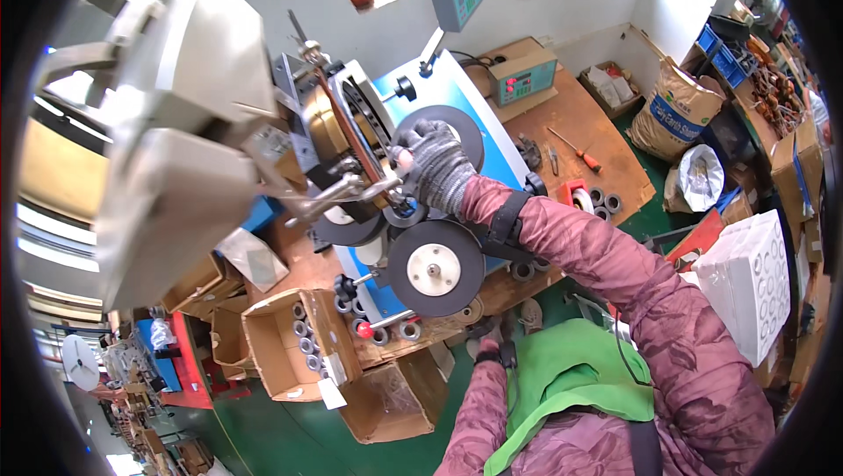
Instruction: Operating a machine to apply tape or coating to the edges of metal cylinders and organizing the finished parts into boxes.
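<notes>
My right hand point(436, 164), in a grey knitted glove with a bare fingertip showing, reaches to the ring head of a winding machine point(351, 129). Its fingers are curled in beside the metal arm point(356, 186) of that head; whatever they grip is hidden. Behind the hand lies a black roller disc point(465, 129), and in front of it a larger black disc point(433, 268) with a pale hub. Both sit on the blue machine plate point(502, 160). My left hand point(486, 332) hangs low by the bench's front edge, small and dark, its fingers not clear.
Ring cores point(309, 346) fill part of an open carton point(263, 335) at the front left. On the wooden bench point(606, 129) lie an orange-handled screwdriver point(581, 153) and more rings point(606, 204). A control box point(524, 81) stands behind. A large pale machine part point(189, 63) looms at left.
</notes>
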Demonstrator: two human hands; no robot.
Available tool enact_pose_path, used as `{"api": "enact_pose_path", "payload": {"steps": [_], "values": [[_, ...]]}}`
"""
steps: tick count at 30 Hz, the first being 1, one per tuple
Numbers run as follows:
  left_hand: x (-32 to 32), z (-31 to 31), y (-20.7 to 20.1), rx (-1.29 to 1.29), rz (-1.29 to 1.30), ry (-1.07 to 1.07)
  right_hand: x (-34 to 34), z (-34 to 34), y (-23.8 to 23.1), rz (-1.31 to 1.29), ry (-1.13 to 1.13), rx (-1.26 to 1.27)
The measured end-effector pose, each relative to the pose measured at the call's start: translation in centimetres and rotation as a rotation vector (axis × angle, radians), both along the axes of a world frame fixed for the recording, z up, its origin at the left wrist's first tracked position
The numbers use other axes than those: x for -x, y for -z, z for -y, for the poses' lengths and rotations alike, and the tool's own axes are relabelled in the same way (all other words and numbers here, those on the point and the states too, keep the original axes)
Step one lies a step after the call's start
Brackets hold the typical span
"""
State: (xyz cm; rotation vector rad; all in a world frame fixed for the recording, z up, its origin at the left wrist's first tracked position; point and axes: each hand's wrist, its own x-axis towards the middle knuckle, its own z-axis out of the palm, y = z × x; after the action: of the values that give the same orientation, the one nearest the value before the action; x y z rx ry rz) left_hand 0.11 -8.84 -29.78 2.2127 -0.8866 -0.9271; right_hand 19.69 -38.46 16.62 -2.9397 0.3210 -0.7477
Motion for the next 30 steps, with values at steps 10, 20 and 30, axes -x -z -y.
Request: {"api": "enact_pose_path", "payload": {"steps": [10, 20, 30], "values": [[-2.7, -23.0, -11.3, -0.007, -0.690, -0.914, 0.8, -0.9, -2.9, -0.087, -0.012, -0.069], [0.4, -31.1, -10.4, 0.034, -0.871, -1.352, 1.8, -0.3, -2.0, -0.162, -0.064, -0.035], [-2.6, -25.2, -11.6, 0.294, -0.722, -1.401, 1.7, -0.6, -0.4, 0.043, -0.080, -0.037]]}}
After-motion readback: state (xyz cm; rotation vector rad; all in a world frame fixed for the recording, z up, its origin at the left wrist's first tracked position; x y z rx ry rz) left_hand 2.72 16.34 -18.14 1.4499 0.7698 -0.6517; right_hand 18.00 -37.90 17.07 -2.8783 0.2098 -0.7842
